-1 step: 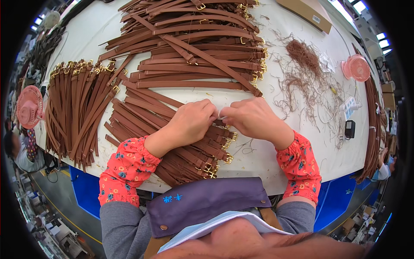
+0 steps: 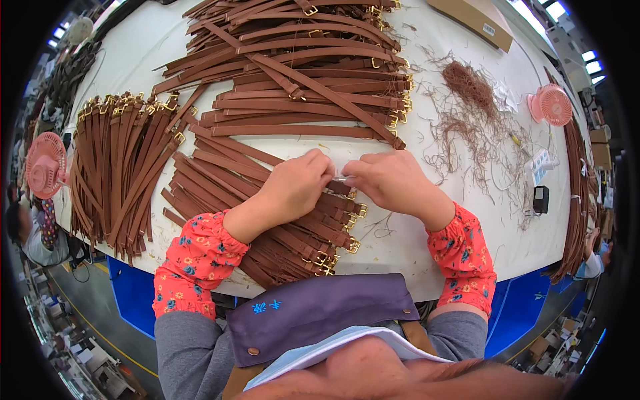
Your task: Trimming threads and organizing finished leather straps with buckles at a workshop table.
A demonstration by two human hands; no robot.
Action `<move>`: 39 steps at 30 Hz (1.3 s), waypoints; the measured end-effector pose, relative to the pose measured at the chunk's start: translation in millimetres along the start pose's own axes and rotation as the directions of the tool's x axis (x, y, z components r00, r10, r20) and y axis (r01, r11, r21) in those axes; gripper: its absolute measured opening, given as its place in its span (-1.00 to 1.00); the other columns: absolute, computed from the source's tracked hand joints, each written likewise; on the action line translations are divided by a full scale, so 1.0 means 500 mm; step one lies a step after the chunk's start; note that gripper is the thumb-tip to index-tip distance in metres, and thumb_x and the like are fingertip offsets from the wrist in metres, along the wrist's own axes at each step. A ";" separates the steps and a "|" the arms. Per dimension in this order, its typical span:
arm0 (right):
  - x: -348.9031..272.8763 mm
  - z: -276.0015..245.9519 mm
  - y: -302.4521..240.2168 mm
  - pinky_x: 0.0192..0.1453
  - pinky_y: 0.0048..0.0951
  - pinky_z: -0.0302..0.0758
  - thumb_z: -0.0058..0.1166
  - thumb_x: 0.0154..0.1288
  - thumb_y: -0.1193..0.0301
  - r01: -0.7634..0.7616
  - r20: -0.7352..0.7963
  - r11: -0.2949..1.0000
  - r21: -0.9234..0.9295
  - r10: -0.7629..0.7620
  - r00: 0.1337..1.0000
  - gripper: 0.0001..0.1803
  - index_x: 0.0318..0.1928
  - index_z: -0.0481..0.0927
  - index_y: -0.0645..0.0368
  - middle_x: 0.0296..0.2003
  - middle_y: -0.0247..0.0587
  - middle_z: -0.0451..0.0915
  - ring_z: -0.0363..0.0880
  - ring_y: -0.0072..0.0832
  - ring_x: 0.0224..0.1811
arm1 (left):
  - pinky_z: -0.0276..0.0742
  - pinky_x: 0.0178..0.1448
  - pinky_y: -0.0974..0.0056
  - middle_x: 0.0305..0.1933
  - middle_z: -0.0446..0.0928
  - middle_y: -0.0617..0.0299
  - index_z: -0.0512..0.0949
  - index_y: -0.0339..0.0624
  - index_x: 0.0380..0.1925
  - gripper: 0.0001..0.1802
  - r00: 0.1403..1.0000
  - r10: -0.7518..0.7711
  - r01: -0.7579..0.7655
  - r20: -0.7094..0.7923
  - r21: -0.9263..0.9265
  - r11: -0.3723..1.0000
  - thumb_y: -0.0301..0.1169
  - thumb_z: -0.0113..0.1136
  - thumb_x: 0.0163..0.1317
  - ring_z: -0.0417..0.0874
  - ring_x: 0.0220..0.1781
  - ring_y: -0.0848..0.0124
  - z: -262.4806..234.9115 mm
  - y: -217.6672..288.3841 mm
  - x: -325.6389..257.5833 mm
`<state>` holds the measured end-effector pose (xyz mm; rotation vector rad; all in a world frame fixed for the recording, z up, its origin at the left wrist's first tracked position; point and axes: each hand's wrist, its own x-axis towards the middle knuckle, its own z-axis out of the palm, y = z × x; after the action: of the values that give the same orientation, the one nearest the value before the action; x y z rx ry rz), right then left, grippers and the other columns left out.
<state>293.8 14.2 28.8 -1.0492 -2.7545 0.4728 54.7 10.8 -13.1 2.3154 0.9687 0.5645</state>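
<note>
My left hand [image 2: 297,187] is closed, its thumb and fingertips pinched together above a fanned pile of brown belts [image 2: 220,193]. What it pinches is mostly hidden. Facing it, my right hand [image 2: 393,181] is closed too. Between the fingertips of both hands shows a small, slim, pale shiny thing [image 2: 340,179], too small to name. Just under the fingertips lies a belt end with a gold buckle [image 2: 352,193]. More gold buckles [image 2: 351,245] line the right side of this pile.
Beyond my hands lies a large heap of brown belts [image 2: 293,103], and another bundle [image 2: 120,173] is at the left. Loose brown threads [image 2: 470,87] cover the right of the white table [image 2: 427,263]. Pink fans [image 2: 552,105] stand at both sides; a cardboard box [image 2: 473,23] is at the back.
The fingertips of both hands have shifted slightly, and the right fingers have come down a little. More of the small pale shiny thing now shows between them.
</note>
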 end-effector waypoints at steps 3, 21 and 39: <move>-0.026 0.008 0.014 -0.38 -0.21 0.50 0.28 0.34 0.29 -0.119 -0.174 0.987 0.111 0.137 0.975 -0.85 -0.12 0.70 -0.04 -0.45 -0.29 0.62 0.65 -0.21 -0.41 | 0.56 -0.18 0.16 -0.25 0.52 0.07 0.51 -0.24 -0.16 -0.84 0.945 -0.069 0.013 -0.321 -0.173 0.985 -0.58 0.26 0.29 0.60 -0.26 0.10 -0.003 -0.006 0.007; -0.058 0.025 -0.022 -0.43 -0.21 0.51 0.21 0.40 0.22 -0.079 -0.173 0.997 0.005 0.079 0.982 -0.86 -0.19 0.63 -0.04 -0.53 -0.34 0.54 0.64 -0.28 -0.45 | 0.57 -0.13 0.04 -0.24 0.52 0.09 0.55 -0.23 -0.22 -0.89 0.968 0.241 -0.244 0.066 0.042 0.969 -0.51 0.22 0.26 0.64 -0.19 0.07 -0.002 0.012 0.017; -0.053 0.025 -0.036 -0.46 -0.26 0.50 0.31 0.21 0.34 -0.043 -0.179 0.986 -0.159 0.014 0.984 -0.86 -0.32 0.58 -0.01 -0.57 -0.37 0.48 0.61 -0.34 -0.51 | 0.51 -0.10 0.15 -0.22 0.44 0.12 0.48 -0.21 -0.21 -0.86 0.947 0.284 -0.319 0.150 0.334 0.887 -0.49 0.11 0.22 0.61 -0.18 0.18 -0.008 0.030 0.015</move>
<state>299.4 -19.2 22.4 -1.1092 -2.6577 0.1503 65.1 8.9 0.6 2.8203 0.7112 0.4162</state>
